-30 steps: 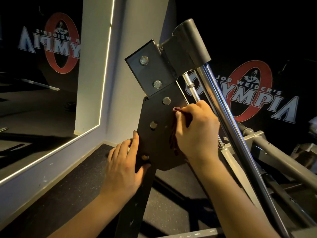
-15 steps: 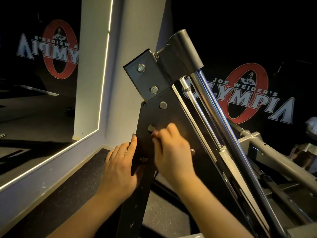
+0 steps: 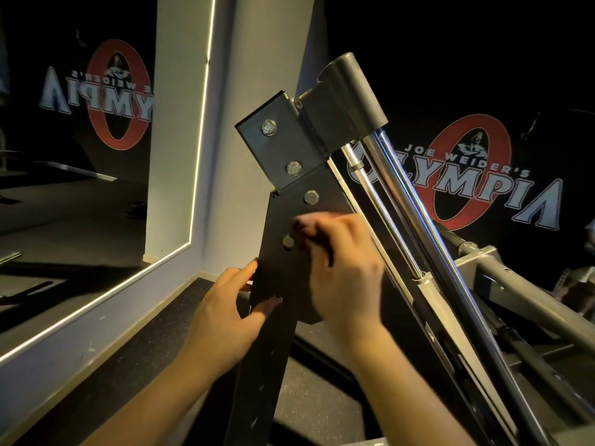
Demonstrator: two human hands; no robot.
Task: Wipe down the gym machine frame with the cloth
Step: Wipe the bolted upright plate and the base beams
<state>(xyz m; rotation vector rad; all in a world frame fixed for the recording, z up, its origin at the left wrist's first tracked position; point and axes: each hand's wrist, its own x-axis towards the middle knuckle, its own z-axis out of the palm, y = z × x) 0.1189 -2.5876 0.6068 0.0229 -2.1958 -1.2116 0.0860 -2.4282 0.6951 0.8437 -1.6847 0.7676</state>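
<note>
Mid-wipe: the right hand (image 3: 344, 268), grip curled tight round the bunched dark cloth (image 3: 301, 226), presses it on the frame's black plate (image 3: 273, 365) beside a bolt (image 3: 288, 242), while the left hand (image 3: 222, 313) clasps the plate's edge; likely next, sweep up over the bracket (image 3: 283, 146)

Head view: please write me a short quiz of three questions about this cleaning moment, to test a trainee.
1. True or false: the left hand holds the left edge of the black plate.
2. Where does the right hand press the cloth?
A. on the grey top cap
B. on the black plate
C. on the floor
3. How many bolt heads show above the right hand?

Key: 1 true; 2 B; 3 three.
</note>
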